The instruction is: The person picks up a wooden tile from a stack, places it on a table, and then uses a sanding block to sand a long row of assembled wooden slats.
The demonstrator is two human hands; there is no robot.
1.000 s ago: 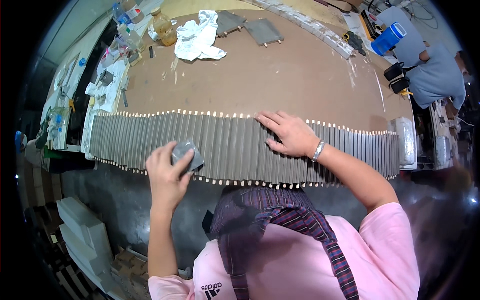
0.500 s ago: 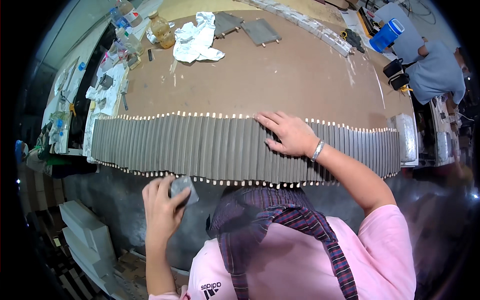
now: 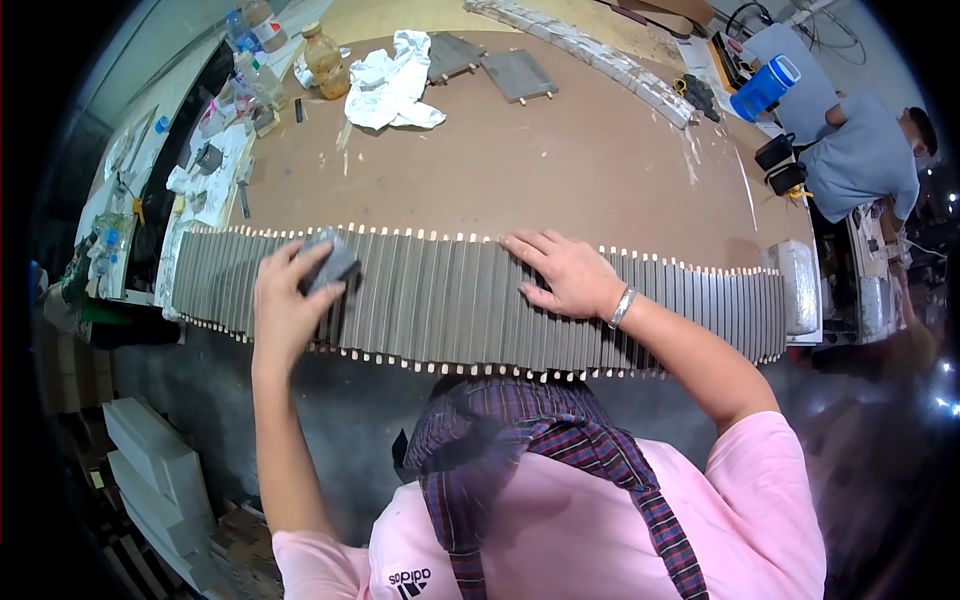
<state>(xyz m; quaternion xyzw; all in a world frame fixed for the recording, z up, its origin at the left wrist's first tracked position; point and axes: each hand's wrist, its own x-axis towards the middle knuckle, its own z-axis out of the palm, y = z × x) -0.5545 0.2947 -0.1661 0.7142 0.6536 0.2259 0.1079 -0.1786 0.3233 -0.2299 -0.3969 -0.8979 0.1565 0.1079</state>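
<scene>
A long row of narrow grey slats (image 3: 420,300), set side by side, stretches along the near edge of the table. Small pale wooden tabs stick out at both ends of the slats. My left hand (image 3: 285,310) grips a grey rectangular block (image 3: 338,262), which looks like a sanding sponge, over the far side of the row's left part. Motion blurs the block slightly, and my fingers hide part of it. Right of the middle, my right hand (image 3: 570,278) lies flat on the slats, fingers spread, holding nothing.
Beyond the row on the brown tabletop (image 3: 480,170) are a crumpled white cloth (image 3: 390,85), grey panels (image 3: 518,75), a brownish jar (image 3: 325,62) and a long whitish bar (image 3: 590,60). A wrapped block (image 3: 797,285) borders the right end. Another person (image 3: 865,160) is at far right.
My left hand has carried the grey block from in front of the row's near edge, up and leftward, to the far side of the slats. My right hand stays on the slats.
</scene>
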